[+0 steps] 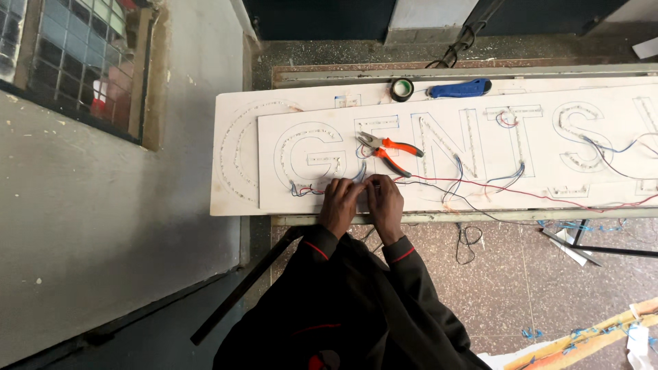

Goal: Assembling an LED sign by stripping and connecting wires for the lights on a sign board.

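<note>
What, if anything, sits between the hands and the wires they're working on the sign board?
Nothing visible. Left hand and right hand are already on the wires at the white board's near edge. The orange-handled pliers lie just beyond, apart.

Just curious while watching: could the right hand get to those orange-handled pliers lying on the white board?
Probably yes. The orange-handled pliers lie on the white board just beyond the right hand, with only thin wires between. Both hands are busy pinching wires, though.
</note>
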